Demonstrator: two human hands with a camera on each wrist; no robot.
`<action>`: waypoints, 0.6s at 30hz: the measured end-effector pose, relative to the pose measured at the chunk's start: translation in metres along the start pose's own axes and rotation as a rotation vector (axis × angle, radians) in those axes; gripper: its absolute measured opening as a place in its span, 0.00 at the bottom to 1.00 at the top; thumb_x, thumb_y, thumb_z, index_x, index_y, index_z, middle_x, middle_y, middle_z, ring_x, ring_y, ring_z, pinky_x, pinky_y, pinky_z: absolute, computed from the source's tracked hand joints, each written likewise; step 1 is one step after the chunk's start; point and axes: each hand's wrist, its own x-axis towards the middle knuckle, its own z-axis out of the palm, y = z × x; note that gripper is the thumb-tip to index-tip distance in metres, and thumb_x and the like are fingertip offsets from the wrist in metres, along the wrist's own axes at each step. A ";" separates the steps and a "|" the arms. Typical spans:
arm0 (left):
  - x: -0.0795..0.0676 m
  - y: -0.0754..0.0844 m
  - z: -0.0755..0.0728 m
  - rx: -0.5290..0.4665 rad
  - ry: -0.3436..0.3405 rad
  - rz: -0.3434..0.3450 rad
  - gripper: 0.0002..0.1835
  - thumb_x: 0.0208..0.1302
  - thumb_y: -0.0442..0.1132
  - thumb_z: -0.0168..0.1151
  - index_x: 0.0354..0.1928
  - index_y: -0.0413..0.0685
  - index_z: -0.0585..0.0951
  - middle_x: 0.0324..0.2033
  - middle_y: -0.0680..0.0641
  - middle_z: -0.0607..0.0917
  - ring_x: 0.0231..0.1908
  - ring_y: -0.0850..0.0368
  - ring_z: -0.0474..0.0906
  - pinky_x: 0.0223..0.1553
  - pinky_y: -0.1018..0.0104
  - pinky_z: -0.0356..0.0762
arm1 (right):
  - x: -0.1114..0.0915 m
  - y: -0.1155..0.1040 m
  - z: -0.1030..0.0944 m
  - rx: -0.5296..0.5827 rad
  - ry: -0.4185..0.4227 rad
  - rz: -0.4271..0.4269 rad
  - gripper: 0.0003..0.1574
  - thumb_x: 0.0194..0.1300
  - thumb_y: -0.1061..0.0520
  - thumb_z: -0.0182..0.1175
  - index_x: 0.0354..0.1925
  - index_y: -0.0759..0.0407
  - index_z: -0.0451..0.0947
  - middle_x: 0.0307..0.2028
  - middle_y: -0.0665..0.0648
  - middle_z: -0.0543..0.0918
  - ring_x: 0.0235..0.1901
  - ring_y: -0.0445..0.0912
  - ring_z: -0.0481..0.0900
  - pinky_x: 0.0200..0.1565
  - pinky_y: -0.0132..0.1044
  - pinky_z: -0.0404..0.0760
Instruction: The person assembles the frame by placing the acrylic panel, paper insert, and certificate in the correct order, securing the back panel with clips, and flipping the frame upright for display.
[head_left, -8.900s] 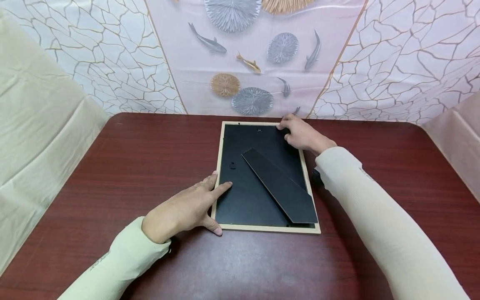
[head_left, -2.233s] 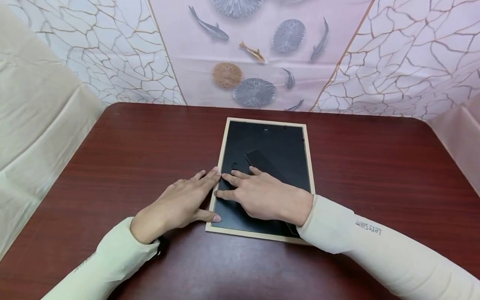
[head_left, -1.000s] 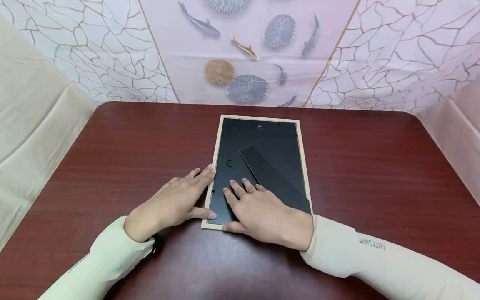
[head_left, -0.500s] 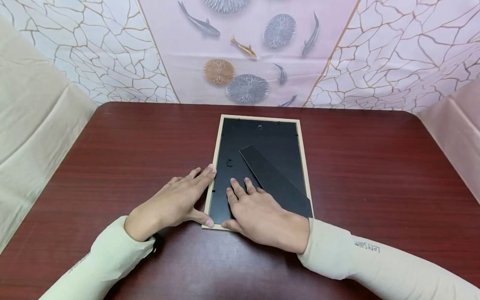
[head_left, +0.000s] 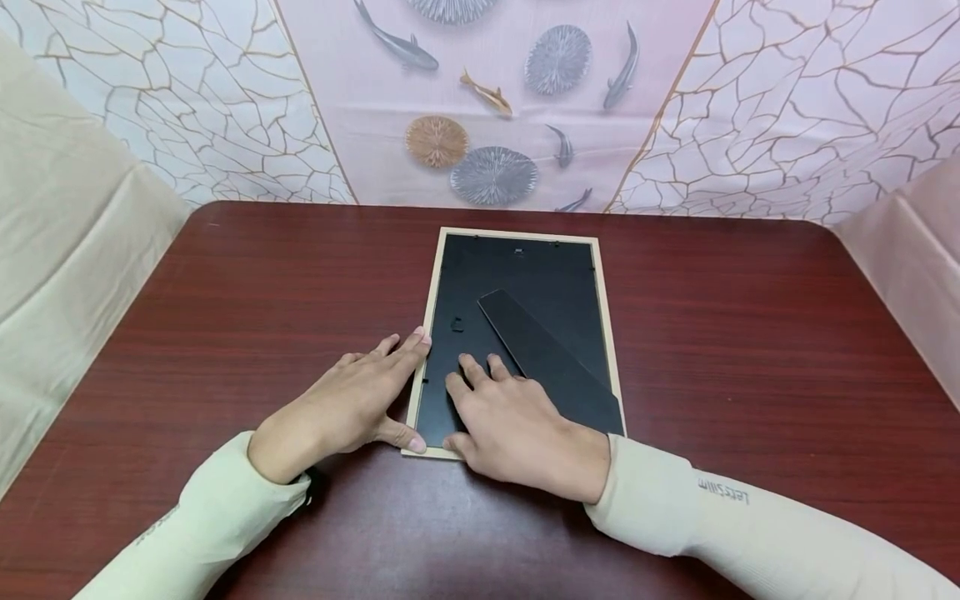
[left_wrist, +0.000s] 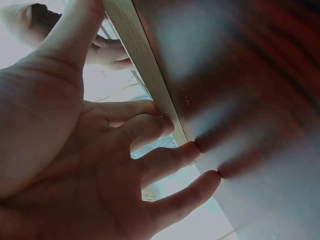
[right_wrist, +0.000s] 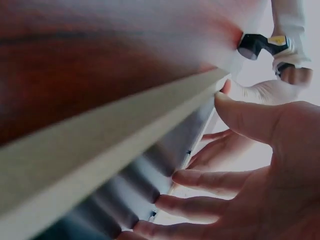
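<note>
A picture frame (head_left: 612, 350) with a light wooden rim lies face down on the table, its black backing board (head_left: 525, 271) upward. A black easel stand (head_left: 543, 354) lies slantwise across the board. My left hand (head_left: 345, 412) rests along the left rim, fingertips at the edge and thumb at the near left corner. In the left wrist view two of its fingertips (left_wrist: 212, 177) reach the tabletop beside the rim. My right hand (head_left: 525, 433) lies on the lower board with fingers spread; its thumb is at the near rim, and it hides part of that rim.
Small dark tabs (head_left: 557, 244) sit along the frame's inner edges, and a hanger (head_left: 457, 325) is on the board. The reddish-brown table (head_left: 750, 333) reaches back to a patterned cloth backdrop (head_left: 495, 100). A plain cloth (head_left: 67, 250) hangs at the left.
My right hand has come from the far right corner to the left rim, then down to the near part of the board. My left thumb has slid to the near corner.
</note>
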 end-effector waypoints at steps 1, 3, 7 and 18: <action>0.000 0.000 0.000 0.000 -0.001 -0.002 0.65 0.52 0.62 0.79 0.83 0.42 0.53 0.84 0.43 0.52 0.81 0.36 0.52 0.72 0.30 0.61 | 0.002 0.000 -0.001 0.016 -0.004 0.009 0.45 0.69 0.39 0.68 0.74 0.60 0.70 0.77 0.65 0.68 0.74 0.67 0.69 0.60 0.62 0.82; 0.000 0.000 0.000 -0.001 -0.003 -0.004 0.65 0.52 0.61 0.79 0.83 0.42 0.53 0.84 0.43 0.51 0.82 0.36 0.52 0.72 0.30 0.61 | 0.005 0.000 -0.004 0.048 -0.027 0.026 0.48 0.68 0.39 0.70 0.75 0.58 0.67 0.78 0.65 0.66 0.76 0.67 0.66 0.61 0.63 0.80; 0.001 0.000 0.000 0.004 -0.005 -0.004 0.65 0.52 0.62 0.79 0.84 0.42 0.53 0.84 0.43 0.51 0.82 0.36 0.52 0.72 0.30 0.62 | 0.013 0.003 -0.009 0.097 -0.087 0.051 0.54 0.65 0.38 0.72 0.78 0.56 0.61 0.82 0.63 0.56 0.80 0.64 0.57 0.70 0.63 0.72; 0.000 0.000 0.000 -0.012 -0.001 0.005 0.65 0.52 0.64 0.78 0.84 0.43 0.53 0.84 0.43 0.52 0.82 0.36 0.52 0.72 0.30 0.61 | 0.019 0.011 -0.012 0.146 -0.143 0.023 0.59 0.63 0.38 0.74 0.82 0.52 0.57 0.85 0.57 0.48 0.84 0.57 0.46 0.78 0.58 0.61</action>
